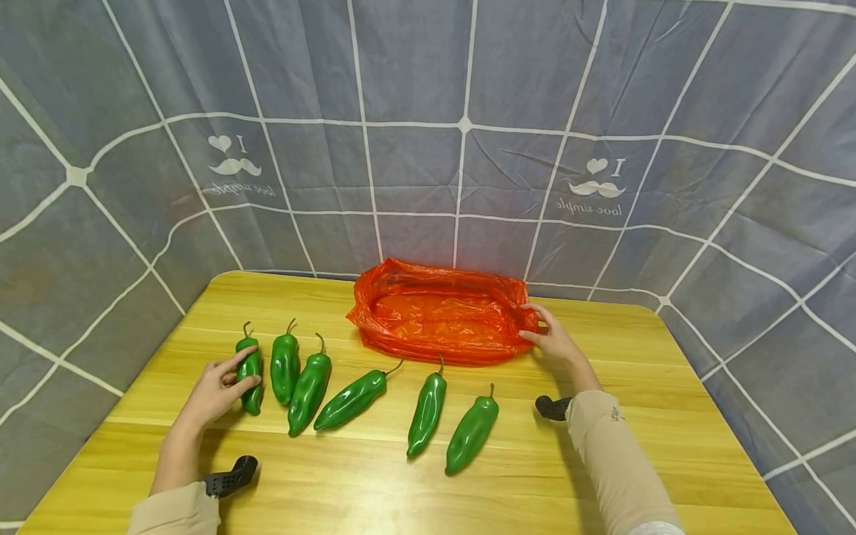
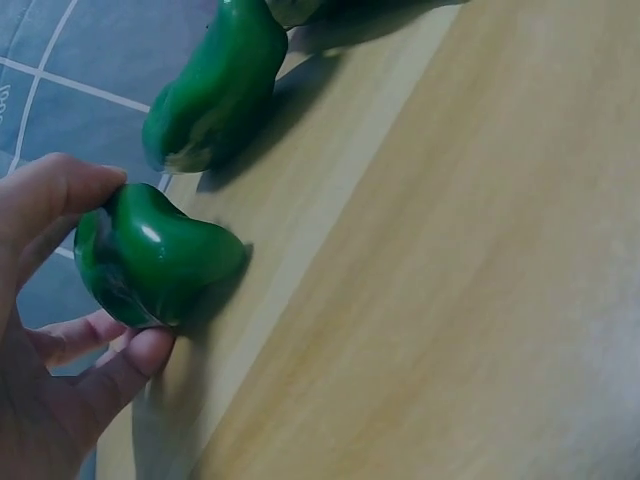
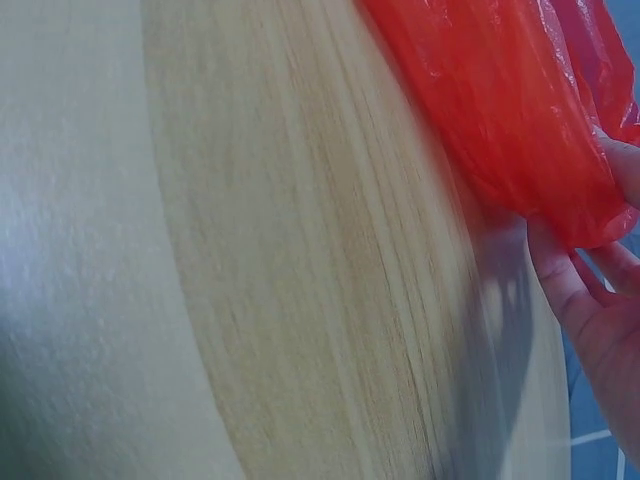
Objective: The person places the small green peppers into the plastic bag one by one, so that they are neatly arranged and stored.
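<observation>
At the table's left, my left hand (image 1: pixel 212 392) pinches the leftmost green pepper (image 1: pixel 250 380) between thumb and fingers. The left wrist view shows this green pepper (image 2: pixel 155 255) close up, fingertips on both its sides, lying at the tabletop. A red plastic bag (image 1: pixel 428 351) lies at the back middle with its wide mouth spread. My right hand (image 1: pixel 556 342) holds the bag's right end, its thumb over the rim. In the right wrist view, fingers lie along the outside of the red bag (image 3: pixel 490 110); part of that hand is cut off by the frame.
Several more green peppers, among them one beside the held one (image 1: pixel 284 369) and a far right one (image 1: pixel 472 437), lie in a loose row before the bag. A grey grid-patterned curtain (image 1: pixel 414 171) hangs behind the wooden table (image 1: pixel 348 490).
</observation>
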`<move>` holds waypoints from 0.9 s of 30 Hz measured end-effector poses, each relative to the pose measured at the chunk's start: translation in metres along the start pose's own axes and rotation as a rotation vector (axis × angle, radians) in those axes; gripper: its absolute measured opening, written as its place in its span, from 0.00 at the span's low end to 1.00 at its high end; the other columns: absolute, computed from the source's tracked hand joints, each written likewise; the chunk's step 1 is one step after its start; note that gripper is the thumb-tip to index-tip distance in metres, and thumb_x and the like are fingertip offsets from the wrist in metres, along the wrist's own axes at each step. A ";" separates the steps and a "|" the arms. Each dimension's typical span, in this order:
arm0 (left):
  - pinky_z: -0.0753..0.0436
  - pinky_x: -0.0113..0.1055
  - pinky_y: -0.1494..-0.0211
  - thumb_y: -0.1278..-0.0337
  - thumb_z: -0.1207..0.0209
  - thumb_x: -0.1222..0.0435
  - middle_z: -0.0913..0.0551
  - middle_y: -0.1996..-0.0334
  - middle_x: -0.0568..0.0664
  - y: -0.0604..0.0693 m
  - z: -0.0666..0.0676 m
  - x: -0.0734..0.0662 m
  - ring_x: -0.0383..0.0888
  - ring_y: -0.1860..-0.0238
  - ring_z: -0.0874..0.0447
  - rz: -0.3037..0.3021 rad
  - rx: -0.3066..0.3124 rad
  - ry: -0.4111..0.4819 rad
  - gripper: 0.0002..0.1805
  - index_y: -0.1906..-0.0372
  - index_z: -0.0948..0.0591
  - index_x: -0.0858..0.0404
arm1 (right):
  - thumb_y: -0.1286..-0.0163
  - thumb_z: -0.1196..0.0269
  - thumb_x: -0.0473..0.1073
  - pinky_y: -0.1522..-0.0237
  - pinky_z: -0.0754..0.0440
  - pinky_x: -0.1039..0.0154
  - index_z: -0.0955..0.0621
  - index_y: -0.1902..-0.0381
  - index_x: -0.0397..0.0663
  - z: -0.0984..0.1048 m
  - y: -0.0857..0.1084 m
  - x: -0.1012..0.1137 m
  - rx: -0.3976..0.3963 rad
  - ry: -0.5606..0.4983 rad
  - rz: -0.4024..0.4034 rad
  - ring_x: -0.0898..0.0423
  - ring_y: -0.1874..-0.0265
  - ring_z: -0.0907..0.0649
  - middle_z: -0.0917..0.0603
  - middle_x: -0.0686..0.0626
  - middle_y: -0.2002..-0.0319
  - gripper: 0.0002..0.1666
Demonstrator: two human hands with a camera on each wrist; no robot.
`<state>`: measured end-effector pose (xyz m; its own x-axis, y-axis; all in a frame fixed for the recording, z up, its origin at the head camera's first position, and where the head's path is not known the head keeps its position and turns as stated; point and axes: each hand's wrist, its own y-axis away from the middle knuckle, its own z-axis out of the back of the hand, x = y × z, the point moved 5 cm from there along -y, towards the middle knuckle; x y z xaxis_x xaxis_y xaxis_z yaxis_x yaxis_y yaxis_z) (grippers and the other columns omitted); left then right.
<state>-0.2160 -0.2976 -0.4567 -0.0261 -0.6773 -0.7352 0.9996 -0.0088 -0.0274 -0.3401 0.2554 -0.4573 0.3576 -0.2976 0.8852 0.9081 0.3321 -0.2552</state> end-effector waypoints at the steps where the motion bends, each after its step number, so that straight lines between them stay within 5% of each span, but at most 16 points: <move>1: 0.31 0.35 0.71 0.41 0.45 0.64 0.43 0.53 0.77 0.000 0.000 0.000 0.68 0.57 0.29 -0.001 -0.011 0.004 0.32 0.34 0.40 0.70 | 0.39 0.37 0.39 0.60 0.20 0.57 0.31 0.42 0.45 0.000 0.000 0.000 -0.001 0.007 -0.013 0.40 0.58 0.21 0.30 0.32 0.47 0.27; 6: 0.24 0.49 0.61 0.41 0.45 0.64 0.43 0.51 0.77 0.001 0.000 -0.001 0.76 0.54 0.32 -0.004 -0.058 0.039 0.32 0.34 0.40 0.69 | 0.38 0.40 0.32 0.60 0.21 0.61 0.36 0.39 0.38 -0.001 -0.001 -0.003 -0.010 0.064 -0.132 0.33 0.54 0.25 0.34 0.28 0.44 0.30; 11: 0.28 0.61 0.53 0.39 0.46 0.63 0.44 0.50 0.76 0.000 0.000 -0.005 0.78 0.51 0.35 -0.015 -0.108 0.095 0.32 0.33 0.41 0.66 | 0.38 0.40 0.31 0.60 0.21 0.59 0.37 0.38 0.38 -0.002 -0.001 0.000 -0.008 0.056 -0.172 0.32 0.53 0.25 0.35 0.27 0.42 0.32; 15: 0.22 0.44 0.55 0.40 0.45 0.62 0.42 0.51 0.72 -0.004 0.004 -0.014 0.77 0.51 0.34 -0.048 -0.168 0.128 0.31 0.33 0.40 0.64 | 0.38 0.40 0.33 0.59 0.22 0.60 0.36 0.38 0.39 -0.002 -0.002 0.000 -0.014 0.084 -0.186 0.34 0.54 0.24 0.35 0.29 0.42 0.31; 19: 0.29 0.20 0.63 0.41 0.43 0.62 0.40 0.50 0.69 -0.010 0.006 -0.028 0.74 0.52 0.31 -0.082 -0.203 0.165 0.31 0.33 0.38 0.62 | 0.39 0.40 0.32 0.61 0.22 0.64 0.36 0.38 0.39 -0.001 -0.003 -0.001 -0.019 0.073 -0.189 0.36 0.55 0.24 0.35 0.29 0.43 0.31; 27: 0.21 0.29 0.65 0.42 0.42 0.62 0.38 0.49 0.61 -0.029 -0.010 -0.063 0.64 0.52 0.27 -0.117 -0.141 0.291 0.32 0.33 0.38 0.61 | 0.39 0.42 0.28 0.64 0.23 0.67 0.38 0.38 0.34 -0.004 0.000 0.019 -0.027 0.010 -0.233 0.35 0.56 0.25 0.37 0.27 0.44 0.32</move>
<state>-0.2435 -0.2477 -0.4163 -0.1628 -0.4391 -0.8836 0.9787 0.0416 -0.2010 -0.3321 0.2463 -0.4418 0.1398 -0.3726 0.9174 0.9719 0.2290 -0.0551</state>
